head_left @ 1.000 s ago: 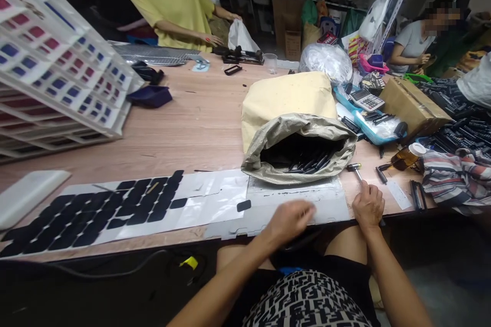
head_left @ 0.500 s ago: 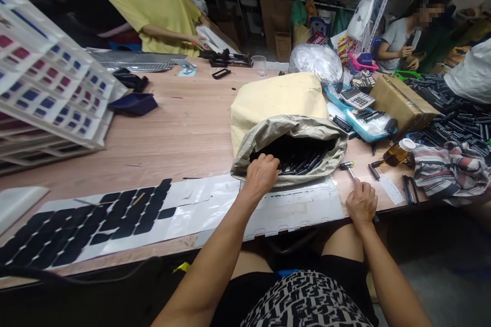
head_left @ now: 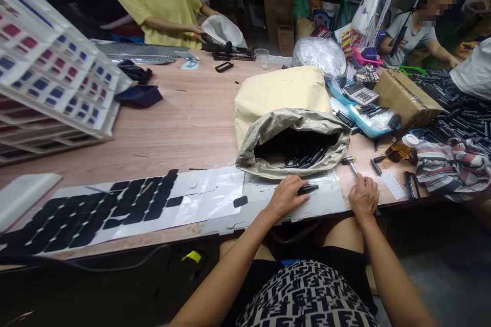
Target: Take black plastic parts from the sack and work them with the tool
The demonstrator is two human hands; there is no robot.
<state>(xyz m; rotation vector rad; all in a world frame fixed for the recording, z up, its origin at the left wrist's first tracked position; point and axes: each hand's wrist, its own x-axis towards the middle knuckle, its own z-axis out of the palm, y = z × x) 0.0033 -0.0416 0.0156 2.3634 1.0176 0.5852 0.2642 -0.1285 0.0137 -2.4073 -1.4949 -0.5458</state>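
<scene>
Holds a slim, glossy black piece between the fingers of the left hand, pinched at its left end, above a flat grey-white board at the near edge of the wood-grain bench; cannot tell whether touching the board. Grips a small silver-handled hammer with a yellow-tipped head in the curled fingers of the right hand, just right of the board, head pointing toward the far side. Has a grey-green woven sack just beyond the left hand, mouth open toward the near edge, with more black pieces inside and a pale yellow fabric bulk directly behind. To the left, a glossy white sheet bearing rows of black rounded rectangles. To the right, a white-lidded amber bottle beside a crumpled striped cloth.
</scene>
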